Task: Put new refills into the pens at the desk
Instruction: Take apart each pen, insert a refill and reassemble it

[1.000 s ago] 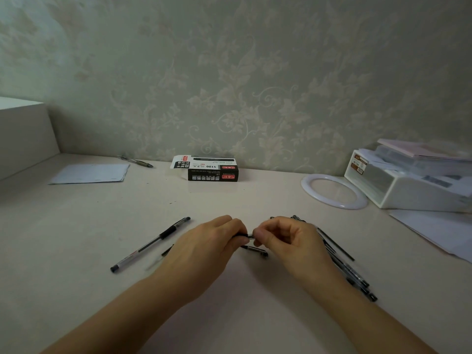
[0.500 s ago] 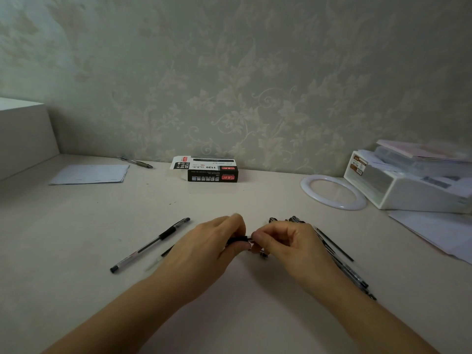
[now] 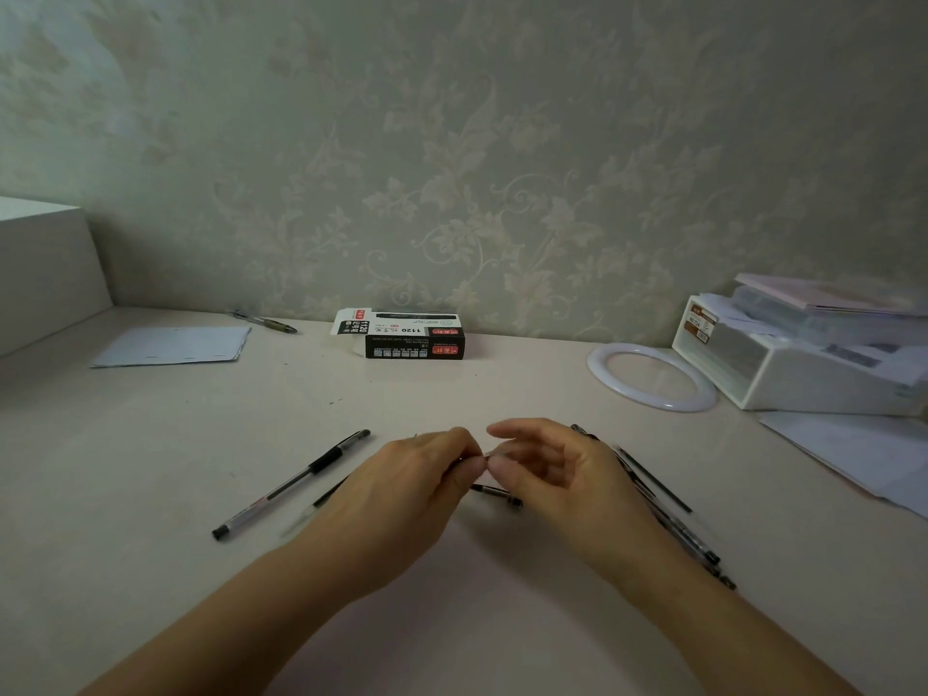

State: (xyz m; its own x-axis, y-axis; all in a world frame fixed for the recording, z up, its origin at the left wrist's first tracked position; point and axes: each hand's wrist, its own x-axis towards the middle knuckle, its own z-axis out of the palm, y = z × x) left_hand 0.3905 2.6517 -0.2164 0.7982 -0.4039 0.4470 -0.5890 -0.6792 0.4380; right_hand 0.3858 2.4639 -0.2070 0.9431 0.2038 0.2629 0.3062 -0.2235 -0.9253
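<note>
Fingers (image 3: 469,457) round crosswise pen (image 3: 494,491)

Single head-worn wide-angle view, looking forward and down over the table (image 3: 150,469) toward the wallpapered wall (image 3: 502,168). Both forearms enter from the bottom edge; left hand (image 3: 401,489) and right hand (image 3: 557,474) sit close, centre frame. Edges bend from lens distortion. No second view to overlap.

The right hand (image 3: 557,474) has opened its upper fingers.
</note>
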